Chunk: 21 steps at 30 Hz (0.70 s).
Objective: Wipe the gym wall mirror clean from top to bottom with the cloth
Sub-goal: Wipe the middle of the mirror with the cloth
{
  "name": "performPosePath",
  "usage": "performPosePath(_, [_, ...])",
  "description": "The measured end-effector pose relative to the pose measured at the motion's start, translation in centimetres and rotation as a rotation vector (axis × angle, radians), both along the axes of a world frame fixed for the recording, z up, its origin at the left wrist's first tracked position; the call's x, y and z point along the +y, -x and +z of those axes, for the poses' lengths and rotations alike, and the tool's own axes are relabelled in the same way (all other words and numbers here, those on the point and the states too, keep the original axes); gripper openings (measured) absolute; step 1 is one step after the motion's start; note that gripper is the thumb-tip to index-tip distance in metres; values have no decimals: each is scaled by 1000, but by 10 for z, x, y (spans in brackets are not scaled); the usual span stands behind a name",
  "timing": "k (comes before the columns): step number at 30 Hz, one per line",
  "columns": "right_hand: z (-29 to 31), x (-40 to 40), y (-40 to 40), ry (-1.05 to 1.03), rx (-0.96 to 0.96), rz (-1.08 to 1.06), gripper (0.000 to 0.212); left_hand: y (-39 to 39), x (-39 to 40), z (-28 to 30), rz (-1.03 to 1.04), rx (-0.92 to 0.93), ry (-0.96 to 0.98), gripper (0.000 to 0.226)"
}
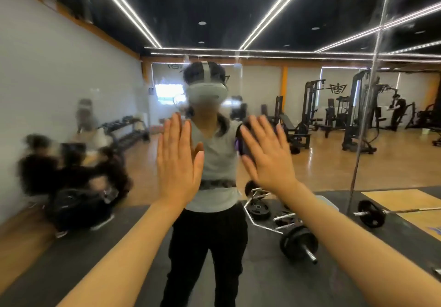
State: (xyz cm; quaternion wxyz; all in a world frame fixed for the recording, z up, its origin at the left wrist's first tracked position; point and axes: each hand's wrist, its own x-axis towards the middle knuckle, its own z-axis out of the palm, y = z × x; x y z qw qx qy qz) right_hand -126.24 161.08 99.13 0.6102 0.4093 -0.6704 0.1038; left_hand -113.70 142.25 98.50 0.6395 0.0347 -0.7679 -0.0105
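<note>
Big streaked gym wall mirror [71,56] dead ahead, left hand [177,161] and right hand [267,156] raised flat, grips wide, holding nothing, no cloth showing, likely lining up

Reflected people [71,173] at the mirror's lower left are smeared beyond telling — the wearer's reflected face too.

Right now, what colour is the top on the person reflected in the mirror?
Light grey top, seen in the head view.
</note>
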Motion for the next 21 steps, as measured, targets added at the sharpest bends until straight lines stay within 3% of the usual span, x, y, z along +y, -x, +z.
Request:
performPosePath(9, [103, 14, 11, 84, 13, 9, 60, 31, 9, -14, 216, -57, 98, 66])
performPosePath(16, [60, 1, 7, 153, -44, 40, 59, 33, 9, -14, 257, -17, 109, 66])
performPosePath(21, [-24, -3, -3, -3, -1, 39, 59, 32, 9, -15, 267, -25, 102, 66])
